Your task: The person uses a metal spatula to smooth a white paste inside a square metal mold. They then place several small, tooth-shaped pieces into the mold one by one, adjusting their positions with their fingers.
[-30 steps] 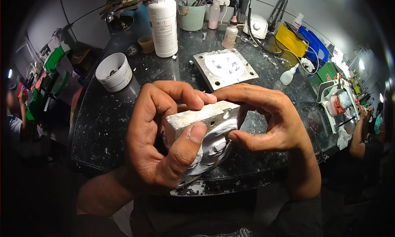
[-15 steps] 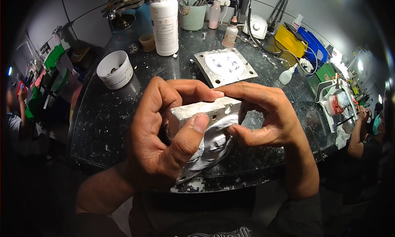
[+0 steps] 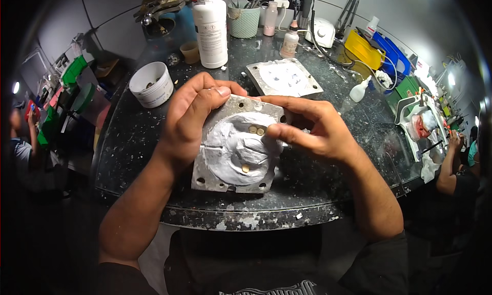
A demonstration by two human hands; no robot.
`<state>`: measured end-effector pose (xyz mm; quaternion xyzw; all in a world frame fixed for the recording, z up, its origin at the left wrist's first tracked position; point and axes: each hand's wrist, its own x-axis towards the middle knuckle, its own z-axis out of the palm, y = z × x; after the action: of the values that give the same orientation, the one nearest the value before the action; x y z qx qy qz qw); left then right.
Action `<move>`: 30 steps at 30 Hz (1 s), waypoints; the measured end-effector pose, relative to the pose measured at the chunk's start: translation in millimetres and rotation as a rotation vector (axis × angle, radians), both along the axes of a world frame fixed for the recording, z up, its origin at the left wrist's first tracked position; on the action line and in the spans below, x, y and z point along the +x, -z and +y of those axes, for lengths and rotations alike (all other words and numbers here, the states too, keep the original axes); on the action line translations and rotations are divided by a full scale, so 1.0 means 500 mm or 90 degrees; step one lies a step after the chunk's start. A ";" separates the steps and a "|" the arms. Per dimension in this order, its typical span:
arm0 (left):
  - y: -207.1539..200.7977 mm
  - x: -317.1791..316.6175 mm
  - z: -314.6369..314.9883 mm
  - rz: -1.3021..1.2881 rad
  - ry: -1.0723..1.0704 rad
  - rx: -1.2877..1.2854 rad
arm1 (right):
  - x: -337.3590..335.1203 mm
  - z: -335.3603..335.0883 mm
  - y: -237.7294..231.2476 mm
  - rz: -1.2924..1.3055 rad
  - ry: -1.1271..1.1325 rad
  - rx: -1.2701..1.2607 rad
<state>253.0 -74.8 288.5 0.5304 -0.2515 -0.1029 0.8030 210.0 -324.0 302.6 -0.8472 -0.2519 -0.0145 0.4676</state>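
Observation:
My left hand and my right hand hold a metal dental flask half between them over the front of the bench. Its inner face is tilted up toward me and packed with white plaster. Small tan tooth-like pieces sit in the plaster. The left thumb lies on the upper left rim, with the fingers curled behind. On the other side, the right thumb presses at the plaster beside two of the tan pieces, while its fingers run along the top edge. A second flask half with white plaster lies beyond my hands.
On the dark, plaster-flecked bench stand a white tub, a tall white bottle, a tool basket and a pink bottle. Right are a small squeeze bottle and yellow and blue bins. People work at both sides.
The flask half has been tipped so its plaster face now shows upward. My left thumb has moved from its front side up to the rim. The view has shifted slightly.

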 end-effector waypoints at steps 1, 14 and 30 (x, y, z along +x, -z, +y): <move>0.009 0.018 0.008 0.001 0.018 0.015 | 0.003 -0.003 0.004 0.060 -0.006 0.042; 0.038 0.073 0.005 0.078 0.019 0.135 | -0.007 0.014 0.029 0.183 0.083 0.194; 0.027 0.056 0.011 -0.026 -0.035 0.296 | 0.002 0.010 0.030 0.266 0.107 0.194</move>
<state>280.9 -69.0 274.9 0.7098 -0.2228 -0.1254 0.6564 211.0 -319.2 287.4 -0.7697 -0.0733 0.0840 0.6286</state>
